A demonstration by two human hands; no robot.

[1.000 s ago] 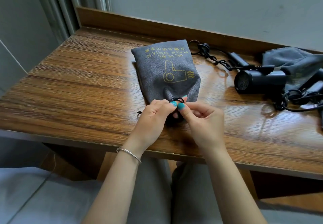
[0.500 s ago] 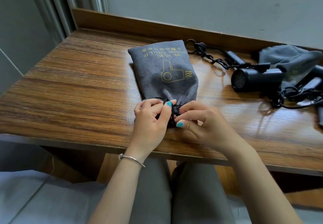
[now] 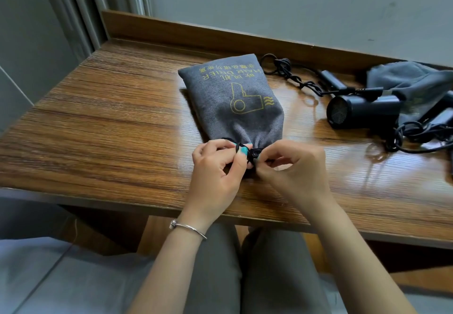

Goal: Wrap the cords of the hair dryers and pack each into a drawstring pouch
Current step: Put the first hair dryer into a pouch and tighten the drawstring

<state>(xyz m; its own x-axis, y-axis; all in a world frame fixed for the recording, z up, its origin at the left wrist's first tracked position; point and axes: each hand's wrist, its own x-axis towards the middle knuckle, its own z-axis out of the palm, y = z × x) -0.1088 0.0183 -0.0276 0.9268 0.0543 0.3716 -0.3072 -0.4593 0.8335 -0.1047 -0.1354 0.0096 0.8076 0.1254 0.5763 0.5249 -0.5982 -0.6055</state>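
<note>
A filled grey drawstring pouch (image 3: 232,97) with a yellow hair-dryer print lies in the middle of the wooden table (image 3: 110,122), its gathered mouth toward me. My left hand (image 3: 215,164) and my right hand (image 3: 294,166) meet at that mouth, each pinching the black drawstring (image 3: 255,152). A black hair dryer (image 3: 362,112) lies on its side at the right with its tangled cord (image 3: 294,78) trailing toward the back. Behind it lies a second grey pouch (image 3: 411,80).
More black cord and a plug (image 3: 421,134) are piled at the far right edge. A raised wooden ledge (image 3: 220,34) runs along the back of the table against the wall. My knees are under the near table edge.
My hands have kept working the drawstring at the pouch's mouth: the right hand's fingers turned back onto the cord and the left thumb shifted. The pouch stayed in place.
</note>
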